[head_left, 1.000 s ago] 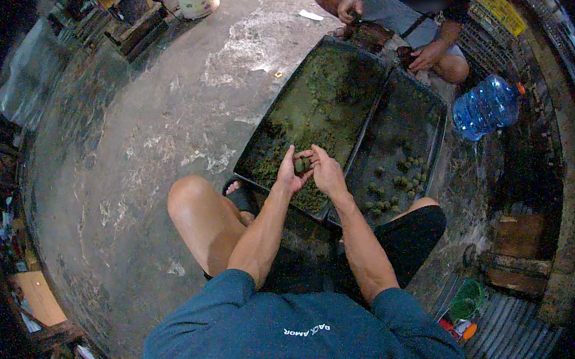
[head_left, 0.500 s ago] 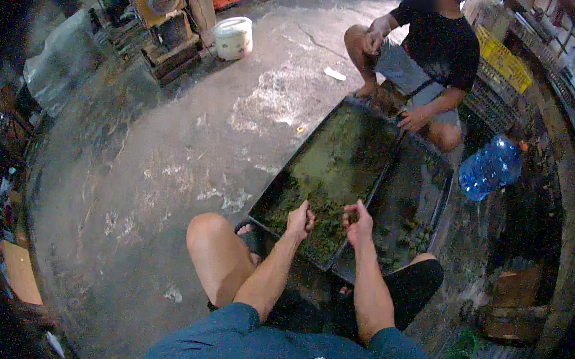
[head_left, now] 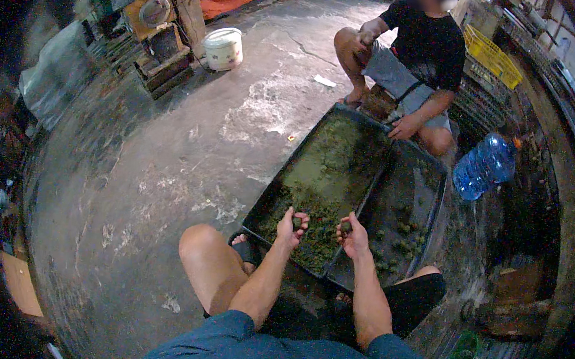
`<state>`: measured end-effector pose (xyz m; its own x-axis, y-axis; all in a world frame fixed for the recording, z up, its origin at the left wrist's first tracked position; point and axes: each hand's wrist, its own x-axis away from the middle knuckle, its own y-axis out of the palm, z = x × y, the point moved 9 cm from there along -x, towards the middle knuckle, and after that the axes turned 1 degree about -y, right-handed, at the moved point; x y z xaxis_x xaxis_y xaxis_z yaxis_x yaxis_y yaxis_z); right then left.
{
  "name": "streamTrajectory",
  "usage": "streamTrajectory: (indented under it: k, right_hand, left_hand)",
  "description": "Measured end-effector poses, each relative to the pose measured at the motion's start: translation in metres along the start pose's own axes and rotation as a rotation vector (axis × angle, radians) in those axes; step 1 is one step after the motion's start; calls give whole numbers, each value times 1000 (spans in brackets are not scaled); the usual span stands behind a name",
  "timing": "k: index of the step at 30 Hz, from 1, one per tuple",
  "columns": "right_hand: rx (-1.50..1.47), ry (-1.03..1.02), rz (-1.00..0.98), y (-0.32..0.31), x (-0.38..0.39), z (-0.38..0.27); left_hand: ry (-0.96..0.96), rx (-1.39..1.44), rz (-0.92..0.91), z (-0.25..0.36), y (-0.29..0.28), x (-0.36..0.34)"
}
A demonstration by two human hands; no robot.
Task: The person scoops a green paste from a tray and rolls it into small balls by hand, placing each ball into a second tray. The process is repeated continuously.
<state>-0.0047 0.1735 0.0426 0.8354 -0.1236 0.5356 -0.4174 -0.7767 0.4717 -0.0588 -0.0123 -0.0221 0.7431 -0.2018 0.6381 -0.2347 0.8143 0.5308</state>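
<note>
My left hand (head_left: pixel 288 229) is curled palm-up around a dark greenish lump (head_left: pixel 298 223). Close to it, my right hand (head_left: pixel 355 239) grips a similar dark lump (head_left: pixel 345 228) in its curled fingers. Both hands are over the near end of a long black tray (head_left: pixel 274 193), which holds crumbly green-brown material (head_left: pixel 316 245) heaped at this end and a thinner, smoother layer farther off. Against its right side stands a second black tray (head_left: pixel 433 220), with several small rounded lumps (head_left: pixel 407 236) in its near right part. What the lumps are made of I cannot tell.
A person (head_left: pixel 419 55) in a black shirt sits low at the trays' far end, one hand (head_left: pixel 406 126) at the rim. A blue plastic bottle (head_left: pixel 485 166) lies right of the trays. Farther off are a white lidded bucket (head_left: pixel 223 48) and a yellow crate (head_left: pixel 493 57).
My hands have turned so the lumps in their fingers show more plainly. The view has shifted slightly. The other person's head has lifted a little.
</note>
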Motion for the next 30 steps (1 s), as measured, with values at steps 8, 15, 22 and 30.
streamTrajectory:
  k: [8,15,22,30]
  right_hand:
    - [710,53,276,-81,10,41]
    - [771,-610,920,-238,28,-34]
    - [1481,-532,-243,4,-84,106]
    - [2033,-512,-801,110,-124,218]
  left_hand:
    - [-181,-369,39,-98,-5,-9]
    - [-427,-379,-390,-147,79,25]
    - [175,-138,307,-26,-72,-8]
    - [293,97,501,39,-139,5]
